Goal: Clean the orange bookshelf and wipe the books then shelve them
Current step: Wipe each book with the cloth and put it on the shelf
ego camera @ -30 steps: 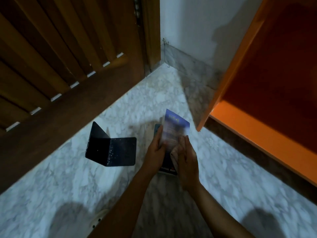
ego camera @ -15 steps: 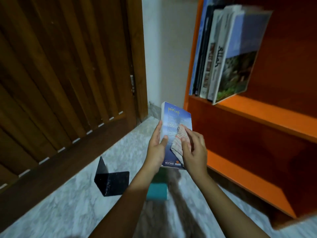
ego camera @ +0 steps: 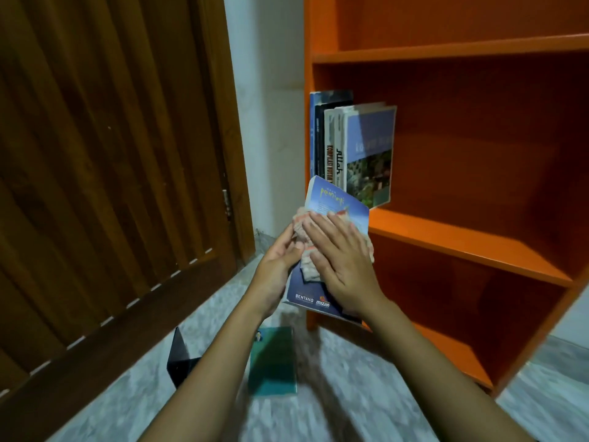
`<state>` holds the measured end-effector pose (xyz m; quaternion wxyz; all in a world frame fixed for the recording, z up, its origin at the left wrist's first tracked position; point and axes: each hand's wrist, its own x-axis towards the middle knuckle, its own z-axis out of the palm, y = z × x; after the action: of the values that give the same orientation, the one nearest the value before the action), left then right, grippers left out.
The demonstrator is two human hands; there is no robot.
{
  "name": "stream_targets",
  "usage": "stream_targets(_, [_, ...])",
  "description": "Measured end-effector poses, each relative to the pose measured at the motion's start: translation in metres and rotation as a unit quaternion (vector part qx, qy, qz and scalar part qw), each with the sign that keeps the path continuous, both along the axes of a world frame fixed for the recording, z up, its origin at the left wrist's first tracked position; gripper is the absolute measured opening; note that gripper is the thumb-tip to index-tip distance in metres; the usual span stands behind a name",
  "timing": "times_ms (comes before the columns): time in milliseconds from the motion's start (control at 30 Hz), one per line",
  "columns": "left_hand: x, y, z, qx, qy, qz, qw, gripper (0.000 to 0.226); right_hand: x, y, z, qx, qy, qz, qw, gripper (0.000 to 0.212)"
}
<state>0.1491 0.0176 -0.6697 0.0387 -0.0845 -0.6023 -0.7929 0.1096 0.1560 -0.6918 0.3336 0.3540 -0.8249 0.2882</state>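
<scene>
**Hands.** The right hand (ego camera: 345, 266) is laid flat, fingers straight, and presses a pale cloth (ego camera: 306, 266) against the front cover of a blue book (ego camera: 338, 204). The left hand (ego camera: 275, 271) is curled round the book's left edge and supports it from behind.

**Location.** The blue book is held upright in the air, in front of the left side panel of the orange bookshelf (ego camera: 446, 47) and just below the front edge of the middle board (ego camera: 462, 242). At the left end of that board, against the side panel, a short row of books (ego camera: 350, 154) is stood upright. No books are seen on the remainder of that board, nor in the other compartments as far as they are visible. On the marble floor (ego camera: 350, 397), near the bookshelf's front left corner, a teal book (ego camera: 274, 362) lies flat, with a black bookend (ego camera: 178, 355) to its left.

**Progress.** Wiping of the held book is judged to be under way. Several books are shelved, while the held one and the teal one remain. Whether the shelves or the teal book have been wiped cannot be determined.
</scene>
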Motion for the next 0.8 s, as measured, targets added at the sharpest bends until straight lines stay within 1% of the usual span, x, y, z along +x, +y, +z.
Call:
stream_targets(67, [0.004,-0.001,0.006,-0.017,0.020,-0.006,1.000,0.046,-0.008,0.003,0.023,-0.024,-0.013,0.003,1.000,0.048])
stream_targets(167, [0.009,0.001,0.016,-0.020,0.029,-0.022,0.999,0.042,-0.030,0.006,0.051,-0.080,-0.075,-0.014,0.994,0.047])
stream_targets(233, [0.010,0.006,0.022,-0.032,0.042,-0.004,0.999,0.040,-0.047,0.005,0.061,-0.126,-0.112,-0.019,0.985,0.045])
stream_targets(367, [0.007,0.016,0.024,-0.027,0.073,0.042,0.996,0.039,-0.059,0.006,0.054,-0.238,-0.203,-0.061,0.948,0.041])
stream_targets(500, [0.001,0.023,0.024,0.001,0.068,0.093,0.993,0.039,-0.041,0.004,0.025,-0.281,-0.263,-0.015,0.923,0.041])
stream_targets(533, [-0.001,0.024,0.022,0.016,0.062,0.104,0.993,0.039,-0.036,0.002,0.018,-0.271,-0.270,-0.010,0.924,0.042])
stream_targets(600, [-0.004,0.025,0.019,0.045,0.053,0.118,0.991,0.043,-0.027,0.000,0.009,-0.210,-0.251,-0.024,0.945,0.047])
stream_targets(700, [-0.006,0.023,0.018,0.072,0.032,0.137,0.987,0.047,-0.010,-0.001,0.011,-0.110,-0.164,-0.016,0.980,0.046])
stream_targets(800, [-0.006,0.015,0.017,0.116,-0.003,0.168,0.979,0.046,0.005,-0.002,0.008,-0.023,-0.087,0.028,0.996,0.046])
